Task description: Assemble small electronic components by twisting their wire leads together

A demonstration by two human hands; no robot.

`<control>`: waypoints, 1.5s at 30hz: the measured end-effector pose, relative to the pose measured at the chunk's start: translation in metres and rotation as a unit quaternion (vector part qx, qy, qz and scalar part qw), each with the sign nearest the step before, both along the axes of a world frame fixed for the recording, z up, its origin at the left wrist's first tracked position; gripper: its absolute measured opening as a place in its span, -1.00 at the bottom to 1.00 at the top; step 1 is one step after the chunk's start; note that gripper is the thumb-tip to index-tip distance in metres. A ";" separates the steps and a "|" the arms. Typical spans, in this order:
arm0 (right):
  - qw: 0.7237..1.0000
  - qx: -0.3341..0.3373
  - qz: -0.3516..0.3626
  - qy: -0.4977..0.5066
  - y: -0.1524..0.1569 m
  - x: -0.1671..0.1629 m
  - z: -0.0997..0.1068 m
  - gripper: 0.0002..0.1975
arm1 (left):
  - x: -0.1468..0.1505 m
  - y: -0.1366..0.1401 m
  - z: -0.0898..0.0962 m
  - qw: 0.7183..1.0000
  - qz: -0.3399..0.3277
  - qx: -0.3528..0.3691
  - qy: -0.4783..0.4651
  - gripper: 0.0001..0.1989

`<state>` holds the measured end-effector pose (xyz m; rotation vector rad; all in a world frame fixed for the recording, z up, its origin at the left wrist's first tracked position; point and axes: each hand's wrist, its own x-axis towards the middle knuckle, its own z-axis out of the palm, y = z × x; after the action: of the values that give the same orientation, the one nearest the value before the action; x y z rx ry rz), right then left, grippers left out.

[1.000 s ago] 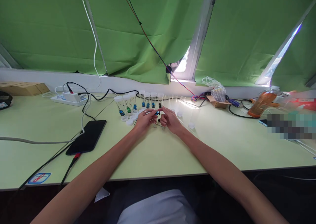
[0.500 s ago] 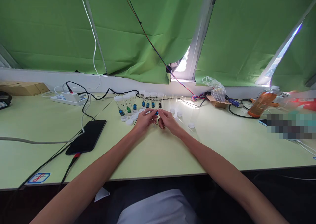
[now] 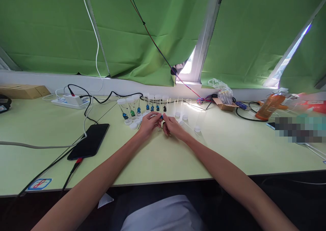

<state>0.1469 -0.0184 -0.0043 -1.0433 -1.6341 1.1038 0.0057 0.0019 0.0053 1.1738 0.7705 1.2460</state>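
Note:
Fingertips of my left hand (image 3: 148,123) and my right hand (image 3: 173,126) meet over the table, closed around a small blue piece (image 3: 161,117). Most of that piece is covered by fingers, so its kind is unclear. A thin metallic end (image 3: 159,129) shows below the fingers. Behind my hands stand several clear tubes with white caps, holding small blue, black or green pieces, among them a green piece (image 3: 132,113) and a black piece (image 3: 164,108). A white cap (image 3: 133,125) lies by my left hand. To the right of my right hand is a clear tube with a white end (image 3: 197,129).
A black phone (image 3: 89,142) with a cable lies left on the table (image 3: 163,166). Farther back are a power strip (image 3: 72,101), a cardboard box (image 3: 24,91), a small carton with a plastic bag (image 3: 224,98), and an orange bottle (image 3: 270,105). Loose cables cross the left side.
Both hands stay in nearly the same place, still pinching the blue piece. Only slight finger movement and a small camera shift show.

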 end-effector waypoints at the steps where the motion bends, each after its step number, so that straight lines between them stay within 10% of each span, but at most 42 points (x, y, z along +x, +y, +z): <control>1: 1.000 0.002 -0.003 -0.010 0.000 0.000 0.000 -0.35 | 0.000 0.000 0.000 1.000 0.004 -0.002 0.004 -0.63; 45: 0.999 -0.027 0.004 0.017 -0.002 0.000 0.003 -0.26 | -0.001 -0.004 0.006 0.996 0.030 0.014 0.078 -0.63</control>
<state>0.1474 -0.0208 -0.0011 -1.0478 -1.5915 1.1703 0.0049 -0.0026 0.0108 1.2896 0.9133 1.2282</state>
